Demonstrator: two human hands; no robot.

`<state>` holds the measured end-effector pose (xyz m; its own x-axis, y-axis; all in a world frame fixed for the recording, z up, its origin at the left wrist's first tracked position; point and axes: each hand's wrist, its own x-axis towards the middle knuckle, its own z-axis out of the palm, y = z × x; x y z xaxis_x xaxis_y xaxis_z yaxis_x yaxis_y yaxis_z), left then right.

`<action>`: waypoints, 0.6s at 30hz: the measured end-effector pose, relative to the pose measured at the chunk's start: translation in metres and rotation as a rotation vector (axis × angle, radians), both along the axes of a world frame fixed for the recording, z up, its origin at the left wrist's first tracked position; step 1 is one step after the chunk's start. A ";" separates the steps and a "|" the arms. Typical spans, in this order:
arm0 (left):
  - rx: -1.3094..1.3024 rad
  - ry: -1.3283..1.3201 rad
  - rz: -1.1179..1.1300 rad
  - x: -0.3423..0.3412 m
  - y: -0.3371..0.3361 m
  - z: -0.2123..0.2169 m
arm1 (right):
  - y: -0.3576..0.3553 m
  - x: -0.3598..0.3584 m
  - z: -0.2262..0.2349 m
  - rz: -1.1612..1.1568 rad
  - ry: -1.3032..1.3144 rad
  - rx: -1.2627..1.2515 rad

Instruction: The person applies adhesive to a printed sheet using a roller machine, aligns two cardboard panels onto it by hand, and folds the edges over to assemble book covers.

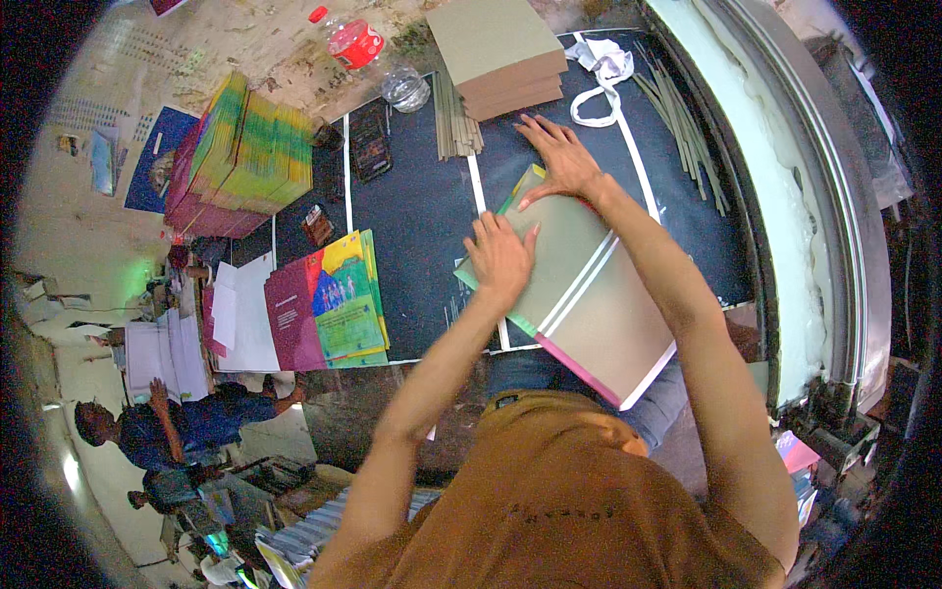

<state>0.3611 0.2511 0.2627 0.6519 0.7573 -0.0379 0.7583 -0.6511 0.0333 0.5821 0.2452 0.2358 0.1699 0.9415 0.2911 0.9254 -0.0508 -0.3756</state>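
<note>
A large book cover (pixel 607 294) lies askew on the dark tabletop and juts over its near edge. Grey board covers most of it, with two white lines crossing, and green and purple paper borders show along the sides. My left hand (pixel 500 257) rests flat at the cover's left border, fingers together and thumb apart. Over the far corner, beside a bit of yellow-green edge, my right hand (pixel 561 162) is spread, its thumb on the board and its fingers reaching past the rim. Neither hand grips anything that I can see.
Beyond my hands stands a stack of grey boards (pixel 500 59), with thin board strips (pixel 455 118) beside it. A white cloth (pixel 601 61) and more strips (pixel 682 128) lie right. Leftward are printed covers (pixel 339 299), tied books (pixel 245 147), a phone (pixel 371 142) and a bottle (pixel 365 49). People work left.
</note>
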 end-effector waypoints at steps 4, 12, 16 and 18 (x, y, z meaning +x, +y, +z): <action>0.199 -0.213 0.021 -0.007 -0.010 -0.032 | -0.001 -0.006 0.006 0.206 -0.273 -0.015; 0.062 -0.163 0.016 -0.002 -0.009 -0.027 | -0.044 -0.040 0.000 0.219 -0.149 -0.221; 0.127 -0.157 0.001 -0.005 -0.008 -0.040 | -0.039 -0.038 0.011 0.208 -0.275 -0.081; 0.106 -0.139 -0.021 -0.013 -0.014 -0.038 | -0.043 -0.038 -0.006 0.196 -0.314 0.018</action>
